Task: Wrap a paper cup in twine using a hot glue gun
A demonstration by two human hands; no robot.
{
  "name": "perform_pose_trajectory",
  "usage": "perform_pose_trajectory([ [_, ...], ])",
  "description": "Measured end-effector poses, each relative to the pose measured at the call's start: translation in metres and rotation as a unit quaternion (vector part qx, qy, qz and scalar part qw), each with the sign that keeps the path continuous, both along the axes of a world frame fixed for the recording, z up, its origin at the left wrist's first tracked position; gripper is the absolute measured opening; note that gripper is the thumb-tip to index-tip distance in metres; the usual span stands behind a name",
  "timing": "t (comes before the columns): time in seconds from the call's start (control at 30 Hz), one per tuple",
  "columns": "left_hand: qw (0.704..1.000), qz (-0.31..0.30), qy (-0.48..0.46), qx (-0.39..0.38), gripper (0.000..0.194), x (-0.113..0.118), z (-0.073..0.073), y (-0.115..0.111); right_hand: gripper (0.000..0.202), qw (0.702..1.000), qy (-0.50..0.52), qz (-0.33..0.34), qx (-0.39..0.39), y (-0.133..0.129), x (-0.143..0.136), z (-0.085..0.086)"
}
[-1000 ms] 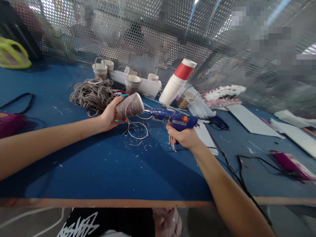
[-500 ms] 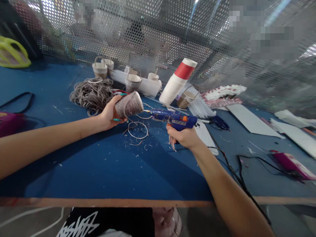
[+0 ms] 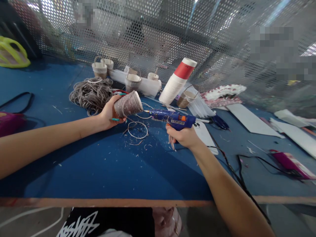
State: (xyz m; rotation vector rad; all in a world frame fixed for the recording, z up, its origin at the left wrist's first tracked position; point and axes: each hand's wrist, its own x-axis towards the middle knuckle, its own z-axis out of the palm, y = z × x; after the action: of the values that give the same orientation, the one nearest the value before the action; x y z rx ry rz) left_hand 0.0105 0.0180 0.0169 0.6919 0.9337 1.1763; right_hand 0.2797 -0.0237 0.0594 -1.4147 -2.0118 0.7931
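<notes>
My left hand [image 3: 108,113] is wrapped round a paper cup [image 3: 128,104] wound with grey cord, tilted so that its white rim faces right. My right hand [image 3: 184,134] grips a blue hot glue gun [image 3: 168,118] by its handle. The gun's nozzle points left, close to the cup's rim; whether they touch I cannot tell. Behind my left hand lies a heap of grey cord [image 3: 90,93]. White rings of wire or cord [image 3: 137,130] and small scraps lie on the blue table below the cup.
A leaning stack of paper cups [image 3: 174,85] stands behind the gun. Several small cord-covered buckets [image 3: 133,82] line the back, before a perforated metal screen [image 3: 138,36]. A white phone [image 3: 206,136] lies by my right wrist, near black cables [image 3: 232,168]. White boards [image 3: 254,120] lie at right.
The cup and the glue gun have shifted very slightly to the left. Both hands keep their hold, and the other things on the table stay as they were.
</notes>
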Motion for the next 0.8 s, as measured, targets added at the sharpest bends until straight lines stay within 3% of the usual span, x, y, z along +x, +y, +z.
perform_pose_trajectory([
  [0.43, 0.997, 0.045, -0.03, -0.058, 0.045, 0.009, 0.011, -0.006, 0.024, 0.999, 0.004, -0.026, -0.037, -0.003, -0.011, 0.008],
  [0.8, 0.999, -0.024, -0.027, -0.033, 0.052, 0.0, 0.002, 0.001, 0.028, 1.0, -0.014, -0.01, -0.023, -0.002, -0.009, 0.003],
])
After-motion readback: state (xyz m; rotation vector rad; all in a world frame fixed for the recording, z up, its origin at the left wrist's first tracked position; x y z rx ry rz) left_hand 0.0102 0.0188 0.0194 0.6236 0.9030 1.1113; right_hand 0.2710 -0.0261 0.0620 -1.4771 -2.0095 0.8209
